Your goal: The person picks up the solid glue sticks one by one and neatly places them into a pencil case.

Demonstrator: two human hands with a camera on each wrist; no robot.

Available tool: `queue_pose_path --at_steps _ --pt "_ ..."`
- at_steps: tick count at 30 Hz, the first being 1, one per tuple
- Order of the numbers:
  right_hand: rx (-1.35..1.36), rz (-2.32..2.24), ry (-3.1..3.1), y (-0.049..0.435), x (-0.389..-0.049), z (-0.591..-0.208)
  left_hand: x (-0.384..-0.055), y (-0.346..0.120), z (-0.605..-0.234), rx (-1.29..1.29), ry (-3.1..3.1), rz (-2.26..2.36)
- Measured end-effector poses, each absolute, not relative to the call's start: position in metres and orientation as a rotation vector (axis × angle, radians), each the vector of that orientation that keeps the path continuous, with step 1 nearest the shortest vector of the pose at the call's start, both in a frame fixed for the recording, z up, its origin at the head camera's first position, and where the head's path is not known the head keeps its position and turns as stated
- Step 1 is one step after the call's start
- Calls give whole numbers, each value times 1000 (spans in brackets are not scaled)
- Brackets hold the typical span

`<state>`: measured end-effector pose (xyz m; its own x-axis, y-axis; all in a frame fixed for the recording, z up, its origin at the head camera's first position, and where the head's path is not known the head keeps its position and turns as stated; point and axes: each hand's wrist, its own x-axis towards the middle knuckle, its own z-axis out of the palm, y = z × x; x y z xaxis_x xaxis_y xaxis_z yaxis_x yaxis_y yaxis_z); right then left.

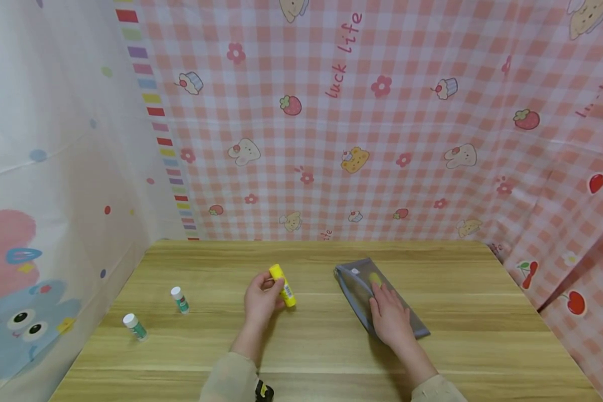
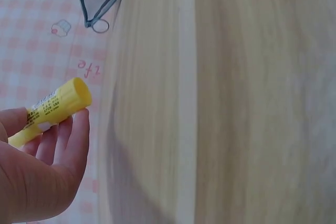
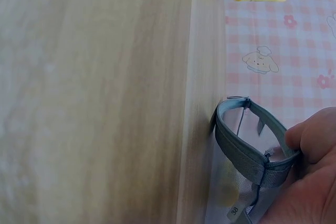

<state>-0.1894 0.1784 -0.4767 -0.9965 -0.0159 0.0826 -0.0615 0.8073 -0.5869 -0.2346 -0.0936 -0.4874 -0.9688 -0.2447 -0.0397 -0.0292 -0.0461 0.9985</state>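
Observation:
My left hand (image 1: pixel 262 298) pinches a yellow glue stick (image 1: pixel 283 286) between thumb and fingers, held tilted above the table. In the left wrist view, the flat end of the glue stick (image 2: pixel 63 100) points away from the palm. On the right, my right hand (image 1: pixel 389 315) grips a grey mesh zip pouch (image 1: pixel 412 321) by its edge. The right wrist view has the thumb at the rim of the pouch (image 3: pixel 241 156), whose mouth gapes. Something yellow (image 1: pixel 375 277) shows through the mesh near the fingertips.
Two white-capped glue sticks with green labels, one nearer (image 1: pixel 135 327) and one farther (image 1: pixel 180 300), stand at the left of the wooden table (image 1: pixel 321 346). A checked pink cloth (image 1: pixel 326 123) hangs behind the table's far edge.

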Motion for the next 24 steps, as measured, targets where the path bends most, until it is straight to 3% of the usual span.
queue_pose_path --at_steps 24 --pt "51 946 -2898 178 -191 -479 -220 -45 -480 211 -1967 -2441"
